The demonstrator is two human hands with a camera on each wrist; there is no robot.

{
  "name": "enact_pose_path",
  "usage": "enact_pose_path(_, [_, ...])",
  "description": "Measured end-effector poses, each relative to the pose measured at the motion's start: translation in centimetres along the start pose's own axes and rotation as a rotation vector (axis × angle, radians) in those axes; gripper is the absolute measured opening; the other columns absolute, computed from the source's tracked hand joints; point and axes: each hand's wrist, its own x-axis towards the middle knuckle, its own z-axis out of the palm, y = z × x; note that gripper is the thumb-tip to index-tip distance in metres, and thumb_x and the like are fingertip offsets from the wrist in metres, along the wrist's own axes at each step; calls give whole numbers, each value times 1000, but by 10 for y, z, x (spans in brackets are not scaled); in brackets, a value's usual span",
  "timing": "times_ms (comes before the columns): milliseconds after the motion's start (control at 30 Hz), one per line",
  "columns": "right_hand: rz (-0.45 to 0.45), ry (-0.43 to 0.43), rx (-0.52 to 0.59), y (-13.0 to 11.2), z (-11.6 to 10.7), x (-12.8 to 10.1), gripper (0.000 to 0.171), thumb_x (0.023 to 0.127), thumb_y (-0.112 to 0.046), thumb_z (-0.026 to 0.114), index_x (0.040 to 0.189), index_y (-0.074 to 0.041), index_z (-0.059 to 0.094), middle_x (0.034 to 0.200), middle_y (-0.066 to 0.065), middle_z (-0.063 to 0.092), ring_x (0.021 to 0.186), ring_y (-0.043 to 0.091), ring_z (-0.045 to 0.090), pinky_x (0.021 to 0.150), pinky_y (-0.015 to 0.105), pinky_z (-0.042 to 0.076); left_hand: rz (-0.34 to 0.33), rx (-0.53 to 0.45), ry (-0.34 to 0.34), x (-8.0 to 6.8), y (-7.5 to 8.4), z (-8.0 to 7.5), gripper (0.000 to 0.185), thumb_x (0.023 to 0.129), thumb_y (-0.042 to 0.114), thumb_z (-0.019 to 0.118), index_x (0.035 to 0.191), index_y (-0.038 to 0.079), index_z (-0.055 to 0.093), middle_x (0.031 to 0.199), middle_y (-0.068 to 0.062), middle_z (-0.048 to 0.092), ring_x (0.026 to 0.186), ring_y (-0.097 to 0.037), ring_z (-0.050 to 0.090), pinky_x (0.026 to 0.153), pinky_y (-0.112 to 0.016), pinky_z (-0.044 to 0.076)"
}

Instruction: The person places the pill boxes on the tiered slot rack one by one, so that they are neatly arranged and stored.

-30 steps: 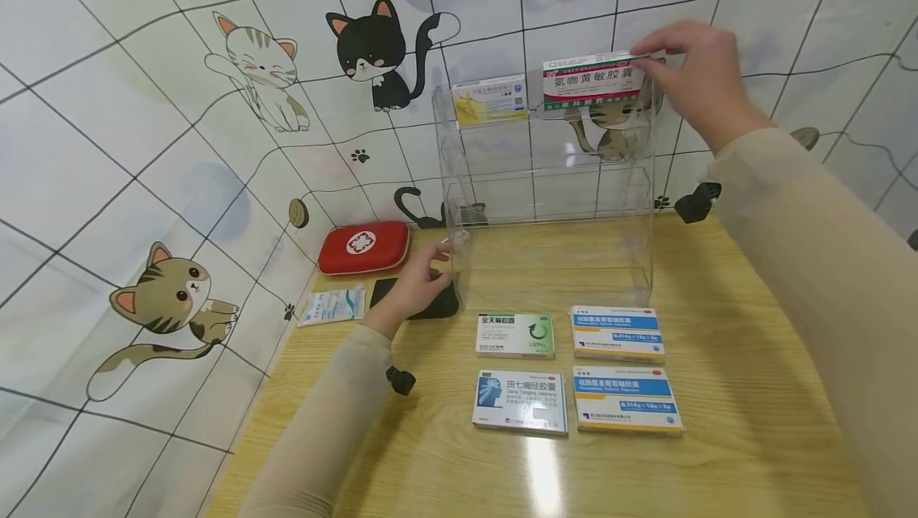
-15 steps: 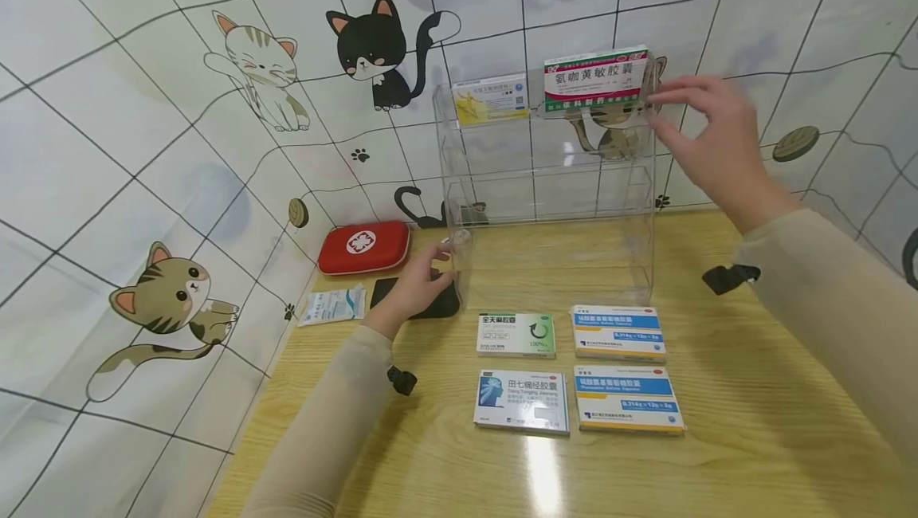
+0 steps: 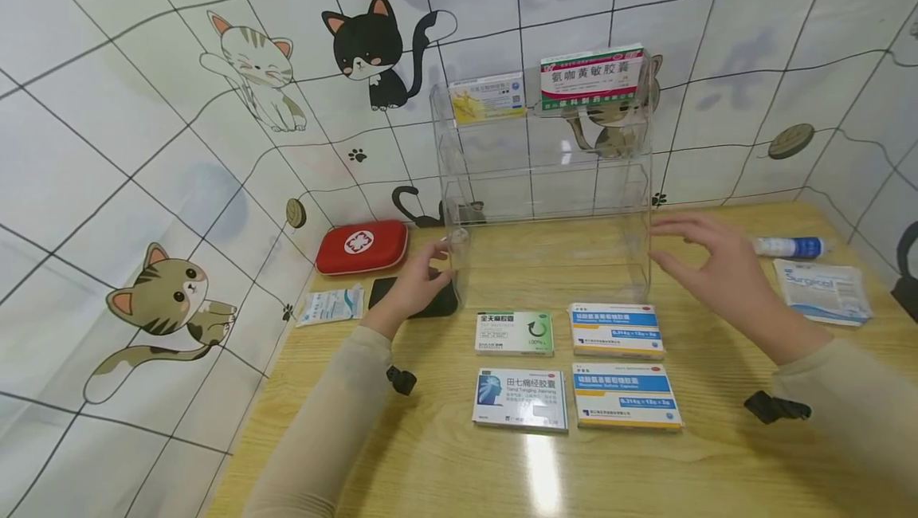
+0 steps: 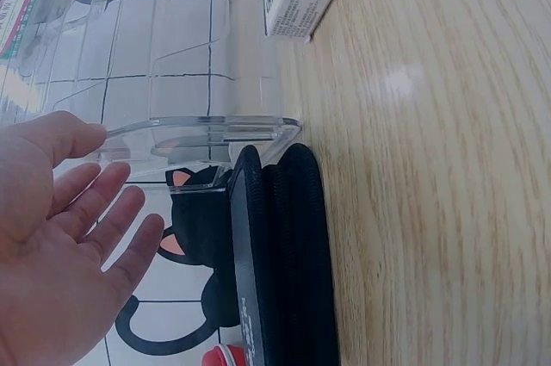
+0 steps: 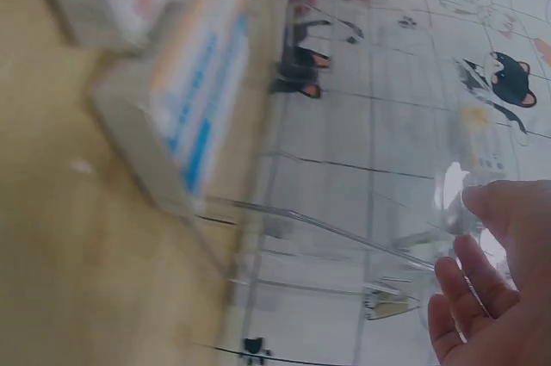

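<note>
A clear plastic tiered rack (image 3: 548, 220) stands on the table against the wall. On its top tier sit a white and yellow medicine box (image 3: 488, 100) at left and a red, white and green capsule box (image 3: 591, 80) at right. My left hand (image 3: 414, 283) is at the rack's left side, thumb at its edge in the left wrist view, fingers loosely extended. Beside the rack's right side is my right hand (image 3: 724, 283), thumb and fingers apart and holding nothing; whether it touches the panel I cannot tell.
In front of the rack lie a green and white box (image 3: 514, 333), a grey-white box (image 3: 519, 400) and two blue-white boxes (image 3: 617, 331). At left are a red case (image 3: 362, 247), a black case (image 3: 436, 303) and a packet (image 3: 331, 306). A blue-white tube (image 3: 792, 247) and a "Surgical" packet (image 3: 821, 291) lie right.
My right hand has let go of the red, white and green capsule box on the top tier and moved down the rack's right side. My left hand has stayed in place.
</note>
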Motion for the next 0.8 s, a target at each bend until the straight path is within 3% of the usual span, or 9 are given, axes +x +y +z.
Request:
enact_pose_path(100, [15, -60, -42, 10, 10, -22, 33, 85, -10, 85, 116, -15, 77, 125, 8, 71, 107, 26, 63, 81, 14, 42, -1, -13, 1, -1, -1, 1, 53, 102, 15, 64, 150, 4, 42, 145, -15, 53, 134, -31, 53, 111, -48, 50])
enact_pose_path(367, [142, -338, -45, 33, 24, -58, 22, 91, -25, 81, 112, -18, 77, 120, 6, 71, 102, 25, 66, 78, 29, 56, -20, -34, 8, -1, -1, 1, 52, 102, 15, 64, 149, 7, 43, 146, -13, 53, 136, -29, 52, 113, -46, 49])
enact_pose_path(533, [183, -441, -15, 42, 29, -65, 38, 88, -35, 84, 119, -16, 74, 120, 10, 71, 104, 29, 68, 81, 40, 59, -26, -41, 5, -2, -2, 1, 50, 103, 16, 64, 148, 7, 44, 145, -14, 53, 136, -29, 52, 113, -46, 49])
enact_pose_path(800, [212, -524, 27, 42, 27, -64, 72, 79, -48, 88, 133, -7, 66, 118, 13, 71, 104, 29, 67, 76, 30, 57, -25, -48, 7, -1, -2, 1, 49, 102, 16, 64, 146, 7, 45, 146, -13, 53, 136, -28, 52, 113, -46, 49])
